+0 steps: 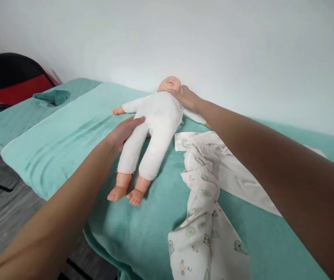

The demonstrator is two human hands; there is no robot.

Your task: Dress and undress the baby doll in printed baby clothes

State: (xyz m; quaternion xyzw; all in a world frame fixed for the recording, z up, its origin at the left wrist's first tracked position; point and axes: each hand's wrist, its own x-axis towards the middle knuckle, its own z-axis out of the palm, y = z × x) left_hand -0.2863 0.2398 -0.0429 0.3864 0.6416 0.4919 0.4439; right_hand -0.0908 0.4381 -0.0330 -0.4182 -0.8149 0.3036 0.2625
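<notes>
A baby doll (164, 112) with a white cloth body and plastic head, hands and feet lies on its back. My left hand (126, 132) grips its hip and upper leg from the side, thumb on the front and the other fingers partly hidden. At the neck and shoulder, my right hand (188, 97) holds the doll, with fingers beside the head. White baby clothes (204, 190) printed with small green animals and leaves lie crumpled to the right of the doll's legs, partly behind my right forearm.
A teal padded cover (53, 136) lies under everything, against a white wall (167, 39). Far left stands a black folding chair (12, 66) with a red panel. A small folded teal cloth (53, 97) rests near it. Grey floor (6, 210) shows at lower left.
</notes>
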